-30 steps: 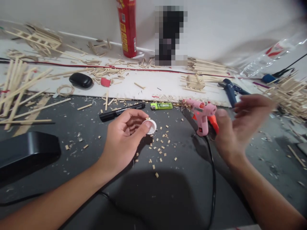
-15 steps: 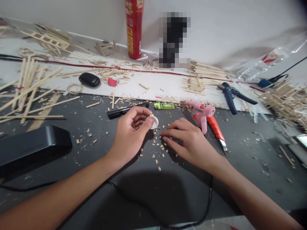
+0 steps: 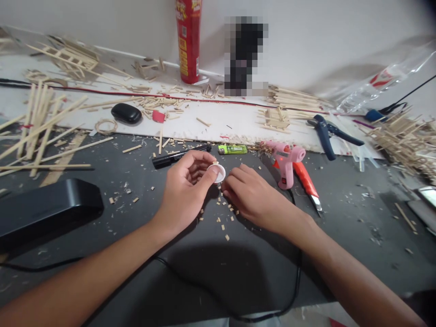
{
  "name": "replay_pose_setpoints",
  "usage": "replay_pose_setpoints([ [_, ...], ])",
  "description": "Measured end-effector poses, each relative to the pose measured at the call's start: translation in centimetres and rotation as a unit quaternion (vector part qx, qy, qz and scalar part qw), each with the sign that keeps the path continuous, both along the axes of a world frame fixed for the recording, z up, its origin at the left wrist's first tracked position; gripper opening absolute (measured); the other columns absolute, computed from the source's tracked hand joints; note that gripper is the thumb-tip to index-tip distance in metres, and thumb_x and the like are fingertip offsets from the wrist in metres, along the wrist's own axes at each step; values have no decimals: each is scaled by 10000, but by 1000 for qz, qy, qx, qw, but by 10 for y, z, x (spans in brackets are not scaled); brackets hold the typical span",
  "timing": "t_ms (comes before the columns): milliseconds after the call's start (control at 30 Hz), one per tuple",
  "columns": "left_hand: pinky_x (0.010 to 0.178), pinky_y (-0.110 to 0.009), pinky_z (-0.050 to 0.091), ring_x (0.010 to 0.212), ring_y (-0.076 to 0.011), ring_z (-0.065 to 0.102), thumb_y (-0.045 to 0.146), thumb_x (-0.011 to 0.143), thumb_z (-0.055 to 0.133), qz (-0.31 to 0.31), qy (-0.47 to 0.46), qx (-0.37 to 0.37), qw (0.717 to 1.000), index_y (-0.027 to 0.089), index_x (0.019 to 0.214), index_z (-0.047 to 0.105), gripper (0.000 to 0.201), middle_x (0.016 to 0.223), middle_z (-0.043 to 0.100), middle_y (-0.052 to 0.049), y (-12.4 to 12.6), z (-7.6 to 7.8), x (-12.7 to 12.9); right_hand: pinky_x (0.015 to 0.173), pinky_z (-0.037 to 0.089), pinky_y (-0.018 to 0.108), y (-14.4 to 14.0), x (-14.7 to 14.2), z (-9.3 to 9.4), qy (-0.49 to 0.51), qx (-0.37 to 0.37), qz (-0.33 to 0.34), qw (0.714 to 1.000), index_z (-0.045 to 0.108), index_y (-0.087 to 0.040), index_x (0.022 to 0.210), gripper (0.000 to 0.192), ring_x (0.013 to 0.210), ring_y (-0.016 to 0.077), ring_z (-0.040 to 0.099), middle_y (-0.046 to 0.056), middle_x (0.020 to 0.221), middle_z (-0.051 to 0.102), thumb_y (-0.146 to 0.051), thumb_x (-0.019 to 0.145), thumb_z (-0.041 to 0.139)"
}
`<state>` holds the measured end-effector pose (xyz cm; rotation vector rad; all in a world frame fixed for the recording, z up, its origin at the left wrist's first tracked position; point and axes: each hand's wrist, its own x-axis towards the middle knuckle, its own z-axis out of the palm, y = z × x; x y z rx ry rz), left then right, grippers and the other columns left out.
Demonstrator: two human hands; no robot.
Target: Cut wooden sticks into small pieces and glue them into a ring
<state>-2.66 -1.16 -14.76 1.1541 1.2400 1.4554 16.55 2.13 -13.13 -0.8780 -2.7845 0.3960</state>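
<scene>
My left hand point(image 3: 184, 193) is closed, with thumb and fingers pinching a small white round cap point(image 3: 220, 176) by its edge, its hollow side turned toward me. Just right of the cap is my right hand point(image 3: 252, 193), its fingers curled together low over the dark tabletop. Whatever those fingertips pinch is hidden. Several tiny wood pieces point(image 3: 223, 227) lie scattered below and between the hands. Behind my left hand rests a black marker point(image 3: 170, 159), and a green lighter point(image 3: 233, 149) lies beyond the cap.
A pink glue gun point(image 3: 285, 161) and an orange utility knife point(image 3: 307, 184) lie right of my right hand. Farther back are blue cutters point(image 3: 325, 134), a black case point(image 3: 126, 113) and a red canister point(image 3: 188, 43). Wooden sticks point(image 3: 41, 131) pile up at left; a black cable point(image 3: 204, 290) crosses in front.
My right hand has moved left and slightly up to the cap, its fingers curling inward from a more spread pose over the wood pieces. My left hand holds the cap in place.
</scene>
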Motion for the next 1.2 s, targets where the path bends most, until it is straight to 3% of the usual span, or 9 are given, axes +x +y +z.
replay_pose_setpoints([
  [67, 706, -203, 571, 770, -119, 721, 216, 918, 755, 12, -4, 7, 1000, 212, 970, 679, 93, 858, 753, 9, -1, 1, -1, 816, 472, 380, -2, 6, 7, 97, -106, -55, 988, 639, -159, 995, 183, 881, 226, 571, 92, 947, 654, -204, 1086, 487],
  [100, 702, -201, 573, 768, -118, 722, 220, 924, 755, 18, -3, 10, 1000, 214, 974, 678, 92, 863, 756, 9, -2, 2, -1, 785, 484, 349, -3, 9, 10, 168, -190, -87, 963, 636, -175, 1005, 143, 854, 201, 588, 66, 937, 655, -243, 1081, 535],
  [167, 690, -200, 574, 752, -117, 719, 233, 929, 762, 26, 6, 13, 1000, 219, 977, 679, 97, 863, 756, 11, -4, 3, 0, 685, 482, 294, -7, 15, 17, 314, -365, -132, 866, 642, -205, 992, 130, 742, 147, 591, 25, 915, 666, -319, 1052, 632],
  [233, 692, -200, 575, 743, -116, 712, 247, 931, 769, 24, 22, 17, 999, 222, 974, 683, 99, 858, 748, 13, -6, 3, 1, 584, 451, 257, -10, 17, 20, 410, -481, -135, 763, 660, -209, 952, 162, 637, 110, 566, 14, 891, 686, -354, 1011, 705],
  [333, 708, -198, 571, 756, -111, 700, 255, 935, 778, 14, 47, 26, 998, 235, 984, 694, 100, 871, 734, 18, -10, 3, 2, 507, 418, 216, -13, 14, 20, 473, -567, -125, 662, 693, -201, 906, 140, 564, 82, 537, 6, 823, 696, -304, 956, 773],
  [433, 727, -200, 565, 782, -110, 692, 268, 940, 784, 15, 68, 34, 997, 252, 1006, 708, 102, 906, 731, 20, -13, 1, 2, 496, 438, 202, -14, 11, 18, 494, -608, -115, 611, 713, -210, 895, 117, 547, 79, 509, -6, 789, 679, -280, 920, 802],
  [767, 723, -212, 574, 794, -120, 701, 269, 935, 796, 18, 98, 38, 994, 265, 1027, 725, 117, 926, 728, 24, -19, 2, 2, 517, 461, 163, -19, 14, 21, 521, -616, -155, 570, 796, -267, 839, 99, 571, 66, 518, -20, 790, 687, -264, 822, 893],
  [967, 736, -204, 568, 805, -112, 693, 246, 939, 791, 18, 111, 51, 992, 272, 1025, 721, 114, 939, 731, 33, -19, 2, 1, 492, 468, 181, -19, 13, 21, 522, -593, -167, 590, 810, -292, 808, 138, 543, 68, 508, -22, 796, 704, -251, 761, 934],
  [1200, 723, -192, 551, 812, -98, 684, 270, 955, 781, 8, 122, 59, 991, 287, 1045, 714, 114, 944, 730, 42, -20, 1, 0, 488, 513, 205, -25, 11, 19, 521, -567, -146, 621, 817, -261, 910, 72, 527, 88, 566, -11, 735, 694, -324, 893, 845],
])
